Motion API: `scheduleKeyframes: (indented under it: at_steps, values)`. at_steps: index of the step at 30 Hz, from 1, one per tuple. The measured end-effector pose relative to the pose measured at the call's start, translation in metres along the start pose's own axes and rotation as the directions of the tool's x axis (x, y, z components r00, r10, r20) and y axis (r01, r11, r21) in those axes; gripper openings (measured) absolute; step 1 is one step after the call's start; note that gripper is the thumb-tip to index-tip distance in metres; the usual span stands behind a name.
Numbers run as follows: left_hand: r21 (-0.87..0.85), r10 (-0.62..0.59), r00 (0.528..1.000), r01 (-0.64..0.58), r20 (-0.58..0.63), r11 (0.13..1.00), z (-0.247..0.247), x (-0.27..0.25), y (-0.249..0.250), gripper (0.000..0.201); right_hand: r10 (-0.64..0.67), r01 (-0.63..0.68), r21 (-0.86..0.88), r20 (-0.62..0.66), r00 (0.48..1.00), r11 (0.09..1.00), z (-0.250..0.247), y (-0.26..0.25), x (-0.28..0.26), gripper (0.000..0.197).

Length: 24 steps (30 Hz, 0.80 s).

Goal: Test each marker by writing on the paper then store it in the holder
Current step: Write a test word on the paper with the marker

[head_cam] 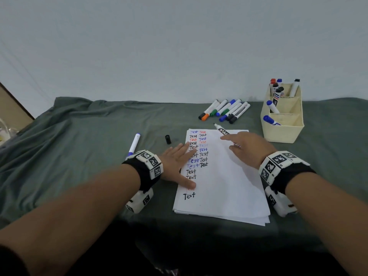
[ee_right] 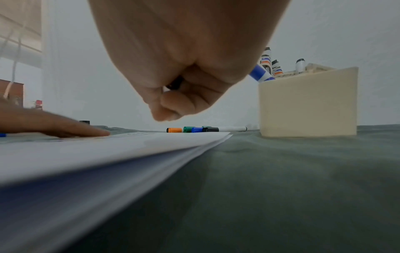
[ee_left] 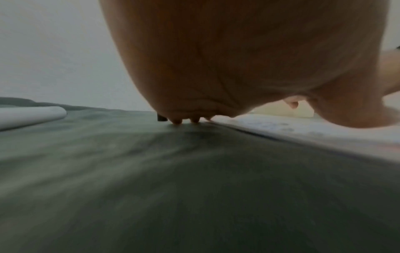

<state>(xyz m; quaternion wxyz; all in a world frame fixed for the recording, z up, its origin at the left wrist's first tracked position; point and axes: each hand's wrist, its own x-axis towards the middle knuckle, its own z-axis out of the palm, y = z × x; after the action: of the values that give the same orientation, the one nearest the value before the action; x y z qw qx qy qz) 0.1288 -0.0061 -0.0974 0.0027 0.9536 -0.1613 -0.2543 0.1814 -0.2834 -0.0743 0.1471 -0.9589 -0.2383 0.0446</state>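
A stack of white paper [head_cam: 225,176] with rows of "Test" in black, blue and red lies on the green cloth. My left hand [head_cam: 179,159] lies flat on its left edge, fingers straight, thumb on the sheet. My right hand [head_cam: 239,144] hovers over the paper's top right and grips an uncapped black marker [head_cam: 223,130], tip pointing away and left, above the sheet. The right wrist view shows the right hand's fingers [ee_right: 179,102] curled round the barrel. A black cap [head_cam: 168,139] stands left of the paper. A cream holder [head_cam: 282,132] with several markers stands at the right.
Several capped markers [head_cam: 225,110] lie in a row behind the paper. One blue-capped marker [head_cam: 135,144] lies on the cloth by my left wrist. A pale wall rises right behind the table. The cloth is rumpled at the far left.
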Motion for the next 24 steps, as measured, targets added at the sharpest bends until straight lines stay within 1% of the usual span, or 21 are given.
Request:
scheduleKeyframes:
  at_steps: [2, 3, 4, 5, 6, 7, 8, 9, 10, 11, 12, 13, 14, 15, 16, 17, 18, 20, 22, 24]
  values:
    - [0.017, 0.001, 1.0, -0.001, -0.006, 1.0, 0.004, 0.003, -0.001, 0.13, -0.025, 0.029, 0.067, -0.062, 0.998, 0.997, 0.0, -0.003, -0.003, 0.061]
    - [0.017, 0.0, 1.0, 0.0, -0.012, 1.0, 0.005, 0.004, -0.002, 0.132, -0.043, 0.054, 0.097, -0.116, 0.992, 0.994, 0.0, -0.003, -0.003, 0.067]
    - [0.015, 0.0, 1.0, 0.0, -0.015, 1.0, 0.007, 0.006, -0.004, 0.134, -0.042, 0.066, 0.131, -0.175, 0.984, 0.989, -0.002, -0.003, -0.003, 0.067]
    - [0.011, 0.001, 1.0, -0.001, -0.016, 1.0, 0.007, 0.008, -0.004, 0.135, -0.028, 0.073, 0.189, -0.232, 0.972, 0.979, -0.004, -0.002, -0.003, 0.061]
    - [0.007, 0.001, 1.0, -0.001, -0.014, 1.0, 0.007, 0.009, -0.005, 0.136, 0.012, 0.071, 0.288, -0.278, 0.96, 0.955, -0.007, -0.001, -0.003, 0.051]
    - [0.002, 0.001, 1.0, -0.001, -0.014, 1.0, 0.008, 0.009, -0.005, 0.137, 0.081, 0.063, 0.428, -0.31, 0.947, 0.902, -0.01, -0.002, -0.004, 0.039]
    - [-0.001, -0.001, 1.0, 0.001, -0.016, 1.0, 0.008, 0.01, -0.006, 0.137, 0.174, 0.048, 0.568, -0.33, 0.928, 0.821, -0.013, -0.002, -0.004, 0.024]
    - [-0.003, -0.003, 1.0, 0.003, -0.019, 1.0, 0.009, 0.011, -0.007, 0.137, 0.264, 0.039, 0.674, -0.341, 0.902, 0.738, -0.016, -0.004, -0.004, 0.017]
    - [-0.006, -0.004, 1.0, 0.004, -0.02, 1.0, 0.009, 0.011, -0.007, 0.138, 0.343, 0.033, 0.749, -0.342, 0.875, 0.662, -0.018, -0.006, -0.003, 0.024]
    - [-0.009, -0.005, 1.0, 0.005, -0.022, 1.0, 0.009, 0.011, -0.007, 0.138, 0.408, 0.042, 0.832, -0.315, 0.857, 0.553, -0.02, -0.009, -0.003, 0.031]
    - [-0.013, -0.007, 1.0, 0.007, -0.024, 1.0, 0.009, 0.011, -0.007, 0.139, 0.455, 0.068, 0.913, -0.263, 0.851, 0.401, -0.021, -0.013, -0.001, 0.032]
    - [-0.016, -0.009, 1.0, 0.008, -0.026, 1.0, 0.009, 0.011, -0.006, 0.139, 0.479, 0.089, 0.969, -0.193, 0.857, 0.231, -0.024, -0.018, 0.0, 0.029]
    - [-0.017, -0.009, 1.0, 0.008, -0.025, 1.0, 0.009, 0.01, -0.006, 0.139, 0.486, 0.106, 0.99, -0.135, 0.863, 0.087, -0.026, -0.021, 0.002, 0.025]
    - [-0.019, -0.008, 1.0, 0.008, -0.025, 1.0, 0.009, 0.01, -0.005, 0.139, 0.485, 0.118, 0.993, -0.093, 0.87, -0.021, -0.029, -0.023, 0.005, 0.022]
    - [-0.022, -0.008, 1.0, 0.007, -0.025, 1.0, 0.009, 0.01, -0.004, 0.139, 0.48, 0.121, 0.989, -0.066, 0.875, -0.083, -0.032, -0.024, 0.007, 0.021]
    - [-0.024, -0.008, 1.0, 0.007, -0.024, 1.0, 0.009, 0.009, -0.004, 0.139, 0.472, 0.121, 0.986, -0.054, 0.88, -0.114, -0.034, -0.024, 0.01, 0.019]
    - [-0.025, -0.007, 1.0, 0.007, -0.025, 1.0, 0.008, 0.008, -0.004, 0.138, 0.46, 0.116, 0.986, -0.051, 0.887, -0.116, -0.036, -0.024, 0.012, 0.017]
    - [-0.023, -0.006, 1.0, 0.006, -0.025, 1.0, 0.008, 0.007, -0.003, 0.138, 0.428, 0.094, 0.992, -0.051, 0.902, -0.081, -0.038, -0.023, 0.015, 0.011]
    - [-0.022, -0.003, 1.0, 0.003, -0.022, 1.0, 0.008, 0.006, -0.003, 0.138, 0.404, 0.073, 0.995, -0.042, 0.914, -0.062, -0.038, -0.022, 0.017, 0.013]
    - [-0.022, -0.004, 1.0, 0.003, -0.024, 1.0, 0.007, 0.006, -0.003, 0.138, 0.388, 0.065, 0.995, -0.03, 0.921, -0.078, -0.037, -0.022, 0.019, 0.018]
